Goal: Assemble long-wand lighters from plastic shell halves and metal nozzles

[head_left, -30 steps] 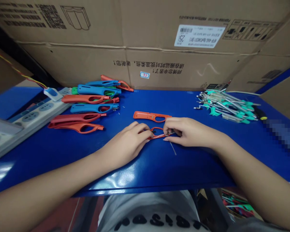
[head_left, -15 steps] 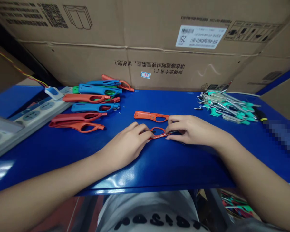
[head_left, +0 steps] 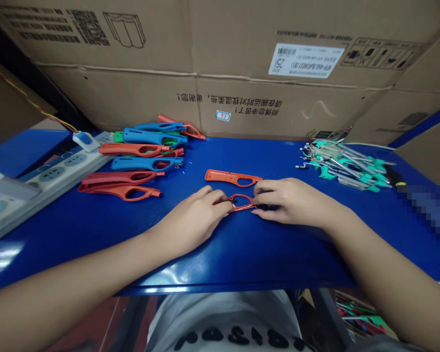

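Between my hands lies an orange lighter shell half (head_left: pixel 243 207), its oval trigger opening facing up and a small dark part inside. My left hand (head_left: pixel 201 217) grips its left end, fingers closed, hiding most of that end. At the other end, my right hand (head_left: pixel 288 201) pinches the tip near the opening; what else is under those fingers is hidden. Just beyond lies a second orange shell half (head_left: pixel 227 177), inner side up, its right end near my right fingers.
Several blue, red, orange and green lighter shells (head_left: pixel 132 163) are piled at left beside a white power strip (head_left: pixel 55 171). Metal lighter rods with teal parts (head_left: pixel 344 164) lie at right, near a screwdriver (head_left: pixel 394 177). A cardboard box (head_left: pixel 227 58) walls off the back of the blue table (head_left: pixel 220 264).
The view has shifted slightly. Both hands stay on the same shell half, with only a small shift of my right fingers at its tip.
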{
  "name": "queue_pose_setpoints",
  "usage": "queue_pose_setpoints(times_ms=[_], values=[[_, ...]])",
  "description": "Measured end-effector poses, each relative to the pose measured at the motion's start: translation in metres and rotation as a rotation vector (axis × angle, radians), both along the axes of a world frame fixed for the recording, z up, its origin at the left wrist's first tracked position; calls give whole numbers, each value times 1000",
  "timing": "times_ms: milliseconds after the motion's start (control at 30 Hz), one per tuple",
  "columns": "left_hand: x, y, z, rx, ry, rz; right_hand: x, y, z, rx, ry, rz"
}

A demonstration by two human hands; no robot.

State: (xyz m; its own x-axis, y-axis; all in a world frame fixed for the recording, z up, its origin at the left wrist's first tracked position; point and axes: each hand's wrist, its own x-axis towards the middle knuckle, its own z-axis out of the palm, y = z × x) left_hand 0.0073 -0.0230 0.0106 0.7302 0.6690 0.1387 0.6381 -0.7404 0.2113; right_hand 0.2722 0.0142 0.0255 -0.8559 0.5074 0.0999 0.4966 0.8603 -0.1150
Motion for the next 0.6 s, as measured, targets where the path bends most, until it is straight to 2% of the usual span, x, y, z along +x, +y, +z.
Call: queue_pose_setpoints(times_ms=[300, 600], values=[[0, -2, -1, 50, 45, -13, -16, -12, 1, 213, -141, 73], [0, 0, 0, 61, 30, -11, -5, -2, -4, 65, -8, 8]])
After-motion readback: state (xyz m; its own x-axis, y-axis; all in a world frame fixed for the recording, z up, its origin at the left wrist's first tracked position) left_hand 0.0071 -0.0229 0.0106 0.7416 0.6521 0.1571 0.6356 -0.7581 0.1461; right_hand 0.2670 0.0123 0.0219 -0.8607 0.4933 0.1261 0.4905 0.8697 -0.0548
